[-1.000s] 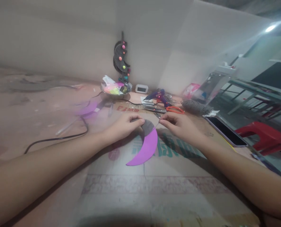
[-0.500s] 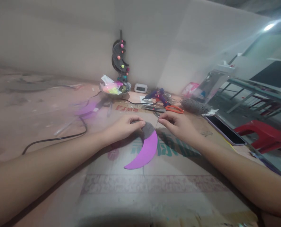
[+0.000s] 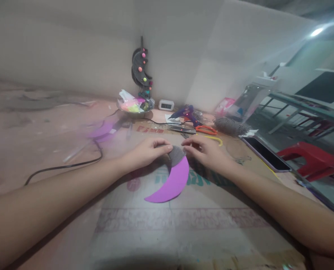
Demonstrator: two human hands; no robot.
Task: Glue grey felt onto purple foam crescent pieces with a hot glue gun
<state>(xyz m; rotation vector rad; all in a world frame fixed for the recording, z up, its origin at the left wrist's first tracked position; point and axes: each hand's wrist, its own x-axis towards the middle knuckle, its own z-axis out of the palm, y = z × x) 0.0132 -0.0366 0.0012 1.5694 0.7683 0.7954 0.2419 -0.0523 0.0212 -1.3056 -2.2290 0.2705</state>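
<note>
Centrally, the purple crescent [image 3: 171, 183] sits in the middle of the frame, over the printed sheet [image 3: 144, 221]; its bare tip points to the lower left, and its upper part carries a grey wrapping [image 3: 178, 155]. The step in hand is judged to be the laying of grey strand around the crescent. For a sound result, the strand requires light, even tension, with each turn set flush against its neighbour and no purple gap between turns. On the curve, turns are likely to spread at the outer edge and should be pressed toward the covered part. Excess pull could bend the piece.

The left hand [image 3: 152, 152], left of centre, holds the crescent in a narrow grip: the thumb bears on the grey wrapping, and the fingers curl behind it. The right hand [image 3: 203, 152], right of centre, has thumb and index fingertip close together beside the outer edge. Whether they pinch a strand cannot be told.
</note>
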